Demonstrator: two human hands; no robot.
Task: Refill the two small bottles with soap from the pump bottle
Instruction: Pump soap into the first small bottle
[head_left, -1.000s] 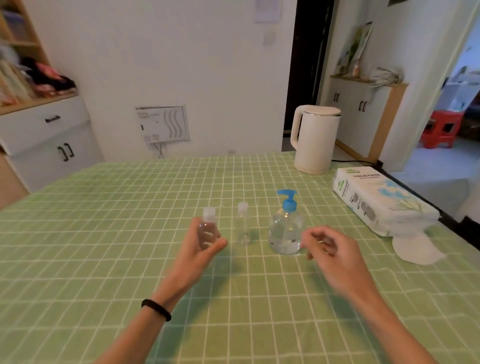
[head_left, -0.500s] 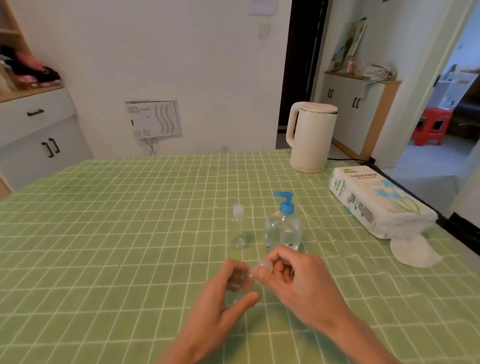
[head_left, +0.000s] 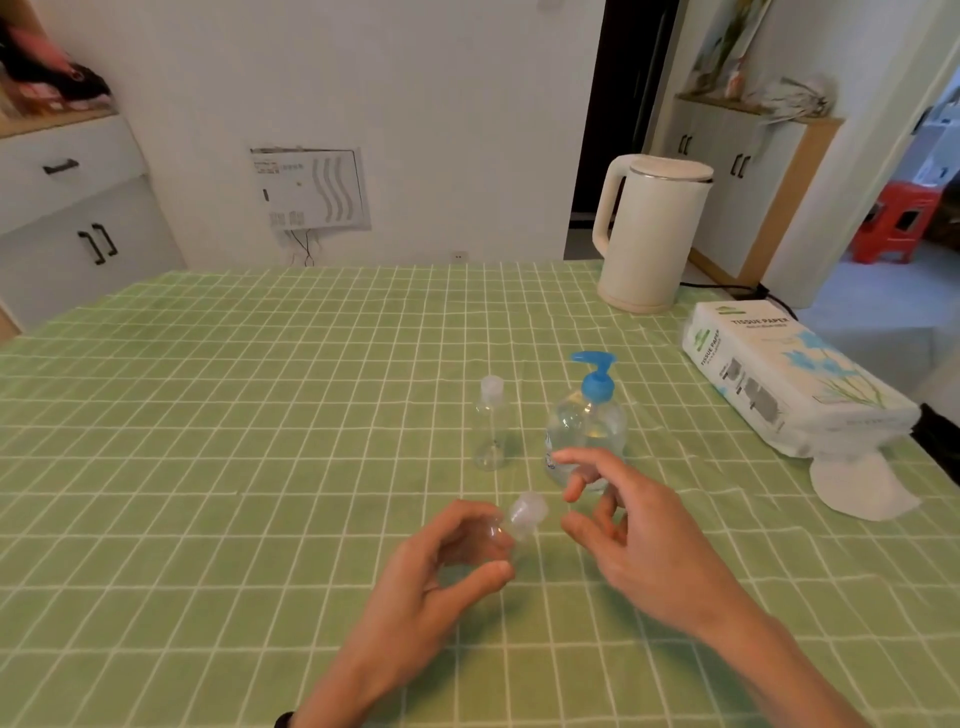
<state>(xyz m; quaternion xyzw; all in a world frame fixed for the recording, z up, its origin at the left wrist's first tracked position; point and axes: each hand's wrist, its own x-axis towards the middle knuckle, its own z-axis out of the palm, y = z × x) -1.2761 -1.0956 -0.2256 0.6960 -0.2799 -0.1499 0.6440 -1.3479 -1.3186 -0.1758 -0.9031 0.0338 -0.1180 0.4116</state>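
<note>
My left hand (head_left: 447, 566) grips a small clear bottle (head_left: 506, 530) above the green checked table (head_left: 208, 467), tilted so its whitish cap (head_left: 527, 512) points up and right. My right hand (head_left: 623, 530) hovers just right of the cap with fingers loosely spread, holding nothing. A second small clear capped bottle (head_left: 489, 426) stands upright behind my hands. To its right stands the clear pump bottle (head_left: 587, 426) with a blue pump head (head_left: 596, 376), its lower part partly hidden by my right fingers.
A white kettle (head_left: 649, 234) stands at the far right of the table. A pack of tissue paper (head_left: 789, 379) lies along the right edge, with a loose white tissue (head_left: 862, 488) in front of it. Cabinets line the walls behind.
My left hand lifted one small bottle from its place and brought it close. My right hand met its cap half a second ago and now has come slightly off it, fingers spread.
</note>
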